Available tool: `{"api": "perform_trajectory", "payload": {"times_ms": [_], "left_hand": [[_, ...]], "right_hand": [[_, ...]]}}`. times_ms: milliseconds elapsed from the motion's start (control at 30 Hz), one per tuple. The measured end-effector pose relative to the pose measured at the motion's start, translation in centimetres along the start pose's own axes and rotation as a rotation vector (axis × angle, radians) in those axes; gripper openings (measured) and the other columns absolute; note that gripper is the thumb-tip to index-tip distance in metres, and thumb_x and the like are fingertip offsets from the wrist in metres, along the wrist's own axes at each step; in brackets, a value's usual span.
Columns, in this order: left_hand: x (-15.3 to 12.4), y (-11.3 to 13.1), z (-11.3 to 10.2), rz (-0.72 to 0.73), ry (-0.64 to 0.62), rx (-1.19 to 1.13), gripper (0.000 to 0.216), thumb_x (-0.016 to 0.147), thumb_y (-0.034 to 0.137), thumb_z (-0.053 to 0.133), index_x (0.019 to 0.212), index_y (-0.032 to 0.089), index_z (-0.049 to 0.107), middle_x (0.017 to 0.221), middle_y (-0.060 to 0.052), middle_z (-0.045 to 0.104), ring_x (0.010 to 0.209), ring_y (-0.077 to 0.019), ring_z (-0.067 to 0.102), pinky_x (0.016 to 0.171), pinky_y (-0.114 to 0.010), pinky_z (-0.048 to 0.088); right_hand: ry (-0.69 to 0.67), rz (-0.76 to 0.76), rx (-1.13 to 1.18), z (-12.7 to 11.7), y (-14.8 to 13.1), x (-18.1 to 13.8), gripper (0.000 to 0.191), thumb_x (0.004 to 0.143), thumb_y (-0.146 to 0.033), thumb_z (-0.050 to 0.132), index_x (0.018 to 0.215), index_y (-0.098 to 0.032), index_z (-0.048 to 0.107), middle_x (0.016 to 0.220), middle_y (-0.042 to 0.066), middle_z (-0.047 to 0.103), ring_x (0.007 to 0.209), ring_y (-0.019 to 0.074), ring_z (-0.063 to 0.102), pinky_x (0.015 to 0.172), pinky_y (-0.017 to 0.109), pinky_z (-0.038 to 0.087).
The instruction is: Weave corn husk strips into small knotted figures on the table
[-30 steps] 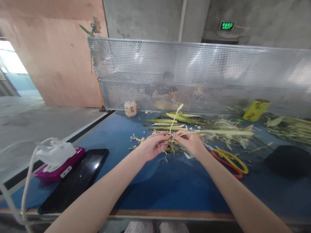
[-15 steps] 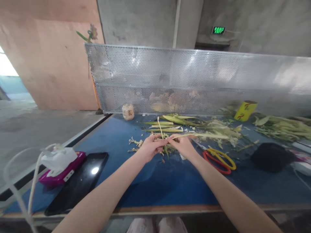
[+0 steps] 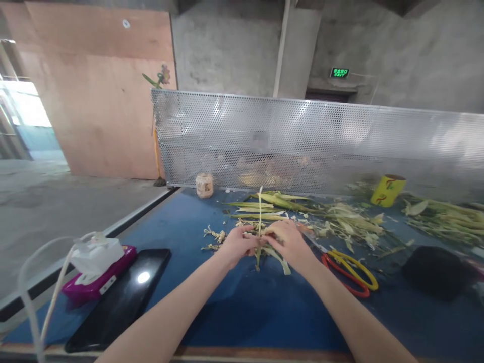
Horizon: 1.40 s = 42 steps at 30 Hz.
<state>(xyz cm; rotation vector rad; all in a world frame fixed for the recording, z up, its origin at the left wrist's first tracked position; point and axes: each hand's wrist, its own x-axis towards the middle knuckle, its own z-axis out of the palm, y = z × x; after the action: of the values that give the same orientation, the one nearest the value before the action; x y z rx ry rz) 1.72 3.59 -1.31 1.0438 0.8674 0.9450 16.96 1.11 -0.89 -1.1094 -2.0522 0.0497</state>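
Note:
My left hand and my right hand meet over the blue table, fingers closed together on a thin pale-green leaf strip that stands up between them. Its lower end and small trimmed bits hang below my fingers. A pile of long green and pale leaves lies just behind my hands.
Red and yellow scissors lie right of my right hand. A black phone and a magenta tissue box sit at the left. A yellow tape roll, a black object, a small jar and a perforated metal screen stand behind.
The strip between my hands has swung from leaning right to standing upright. My right hand no longer stretches a long leaf out to the right. The view has tilted up.

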Motion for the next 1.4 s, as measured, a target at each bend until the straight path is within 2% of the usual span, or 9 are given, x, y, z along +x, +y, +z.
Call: {"api": "perform_trajectory", "payload": {"times_ms": [133, 267, 433, 533, 700, 933, 1133, 1267, 1400], "left_hand": [[-0.1, -0.4, 0.2, 0.029, -0.038, 0.052, 0.060, 0.049, 0.008, 0.074, 0.103, 0.011, 0.047, 0.041, 0.008, 0.051, 0.037, -0.0050, 0.038, 0.042, -0.020, 0.028], [-0.3, -0.1, 0.2, 0.055, -0.125, 0.056, 0.066, 0.050, 0.016, 0.077, 0.107, 0.009, 0.046, 0.049, 0.005, 0.056, 0.040, -0.0047, 0.039, 0.044, -0.020, 0.029], [-0.3, 0.1, 0.2, 0.113, -0.178, 0.065, 0.071, 0.049, 0.020, 0.078, 0.111, 0.011, 0.045, 0.059, 0.002, 0.060, 0.045, -0.0057, 0.043, 0.045, -0.021, 0.029], [-0.3, 0.1, 0.1, 0.152, -0.184, 0.095, 0.079, 0.050, 0.016, 0.078, 0.120, 0.014, 0.041, 0.063, 0.002, 0.062, 0.049, -0.0070, 0.047, 0.047, -0.021, 0.031], [-0.4, 0.2, 0.2, 0.218, -0.260, 0.148, 0.079, 0.058, 0.022, 0.074, 0.126, 0.010, 0.034, 0.055, 0.005, 0.058, 0.044, -0.0059, 0.042, 0.047, -0.021, 0.029], [-0.3, 0.2, 0.4, 0.195, -0.305, 0.057, 0.069, 0.063, 0.026, 0.071, 0.122, 0.010, 0.039, 0.051, 0.007, 0.051, 0.043, -0.0036, 0.033, 0.045, -0.020, 0.026], [-0.7, 0.5, 0.3, 0.202, -0.319, 0.032, 0.050, 0.066, 0.026, 0.069, 0.110, 0.013, 0.048, 0.047, 0.009, 0.042, 0.043, -0.0027, 0.029, 0.044, -0.019, 0.026], [-0.6, 0.3, 0.2, 0.187, -0.295, 0.078, 0.059, 0.064, 0.029, 0.070, 0.115, 0.013, 0.045, 0.054, 0.006, 0.052, 0.043, -0.0034, 0.034, 0.046, -0.020, 0.028], [-0.5, 0.0, 0.3, 0.190, -0.250, 0.186, 0.063, 0.064, 0.029, 0.070, 0.117, 0.010, 0.041, 0.059, 0.002, 0.060, 0.044, -0.0047, 0.039, 0.046, -0.021, 0.030]], "right_hand": [[-0.002, -0.071, -0.046, 0.4, 0.0, 0.0, 0.010, 0.080, -0.026, 0.055, 0.073, -0.022, 0.062, 0.074, 0.002, 0.062, 0.076, 0.0177, 0.056, 0.075, 0.034, 0.034], [0.061, 0.026, 0.064, 0.6, 0.4, 0.2, 0.004, 0.075, -0.024, 0.060, 0.077, -0.023, 0.062, 0.073, 0.001, 0.056, 0.072, 0.0159, 0.053, 0.068, 0.030, 0.037], [0.260, 0.266, 0.280, 1.3, 1.5, 0.2, 0.051, 0.062, -0.028, 0.068, 0.102, -0.022, 0.038, 0.080, -0.001, 0.047, 0.065, 0.0128, 0.043, 0.061, 0.028, 0.039], [0.263, 0.385, 0.397, 1.7, 2.3, 0.1, 0.069, 0.057, -0.033, 0.071, 0.109, -0.022, 0.028, 0.088, 0.001, 0.049, 0.071, 0.0140, 0.044, 0.065, 0.030, 0.040], [0.087, 0.345, 0.483, 1.1, 2.3, 0.4, 0.049, 0.066, -0.033, 0.065, 0.107, -0.022, 0.042, 0.092, 0.004, 0.055, 0.088, 0.0188, 0.051, 0.079, 0.036, 0.039], [0.058, 0.212, 0.413, 0.2, 1.0, 0.4, 0.039, 0.077, -0.029, 0.055, 0.114, -0.023, 0.047, 0.101, 0.006, 0.056, 0.092, 0.0190, 0.052, 0.082, 0.035, 0.041], [-0.010, 0.119, 0.358, 0.3, 0.1, 0.2, 0.030, 0.087, -0.030, 0.037, 0.112, -0.026, 0.053, 0.115, 0.004, 0.055, 0.110, 0.0199, 0.045, 0.094, 0.038, 0.034], [0.075, 0.209, 0.462, 0.2, 0.5, 0.3, 0.033, 0.085, -0.036, 0.042, 0.115, -0.024, 0.048, 0.109, 0.007, 0.057, 0.098, 0.0196, 0.053, 0.076, 0.033, 0.046], [0.344, 0.227, 0.572, -0.6, 0.6, 0.4, 0.040, 0.083, -0.035, 0.045, 0.121, -0.024, 0.038, 0.090, 0.005, 0.063, 0.085, 0.0180, 0.058, 0.066, 0.030, 0.047]]}}
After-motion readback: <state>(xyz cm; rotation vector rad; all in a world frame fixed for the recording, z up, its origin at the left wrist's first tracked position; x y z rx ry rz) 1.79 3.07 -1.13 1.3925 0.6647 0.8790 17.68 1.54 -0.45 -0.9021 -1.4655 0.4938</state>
